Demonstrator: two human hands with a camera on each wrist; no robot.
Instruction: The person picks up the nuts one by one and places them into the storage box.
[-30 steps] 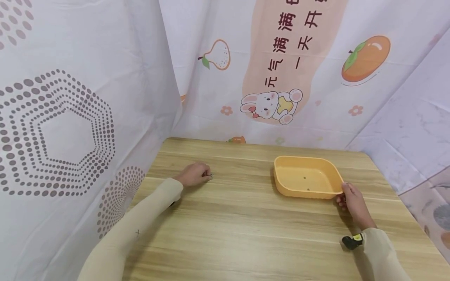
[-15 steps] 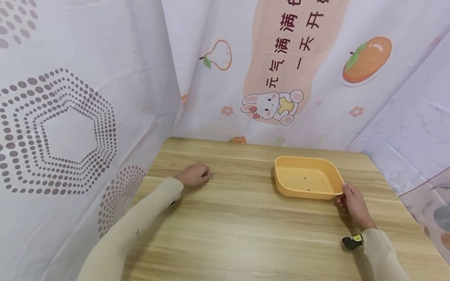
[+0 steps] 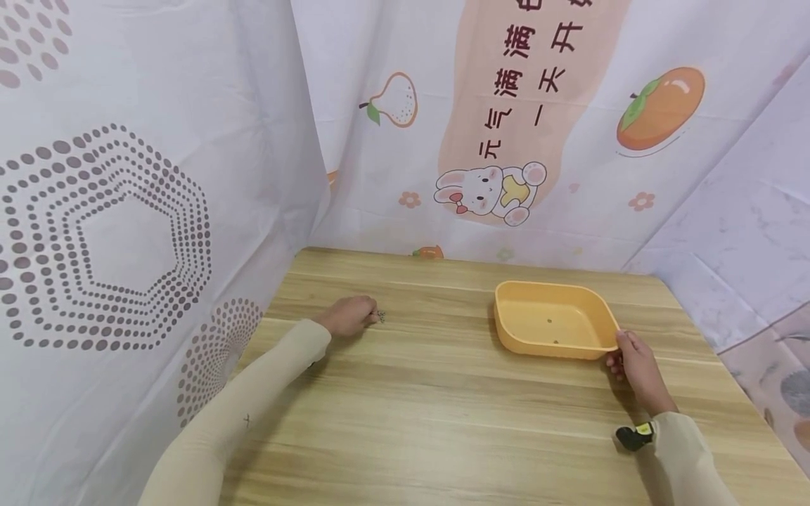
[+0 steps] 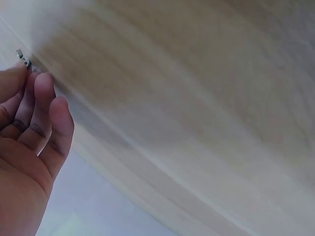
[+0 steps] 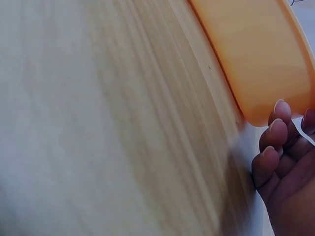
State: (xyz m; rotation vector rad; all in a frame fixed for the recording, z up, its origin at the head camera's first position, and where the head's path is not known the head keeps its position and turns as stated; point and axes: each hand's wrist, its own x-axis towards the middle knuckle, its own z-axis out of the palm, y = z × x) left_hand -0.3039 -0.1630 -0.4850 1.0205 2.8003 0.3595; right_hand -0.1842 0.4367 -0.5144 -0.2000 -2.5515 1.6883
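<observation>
At the left of the table my left hand (image 3: 349, 315) pinches at a small shiny metal piece (image 4: 28, 64) between thumb and fingertips. Another metal bit (image 4: 19, 53) shows just beyond them in the left wrist view, and the exact kind is too small to tell. An orange-yellow plastic basket (image 3: 525, 347), shallow with rounded corners, stands at the right. My right hand (image 3: 639, 365) grips its near right corner, thumb at the rim and fingers curled below. Two small dark specks (image 3: 549, 321) show on the basket's floor; whether holes or loose pieces I cannot tell.
The wood-grain table (image 3: 430, 422) stretches between the two hands. A printed curtain (image 3: 392, 176) hangs along its back edge, and a dotted white curtain (image 3: 253, 176) borders the left. A black strap device (image 3: 633, 436) sits at the right wrist.
The left fingertips shift very slightly over the small metal pieces. The right hand and the basket stay in place.
</observation>
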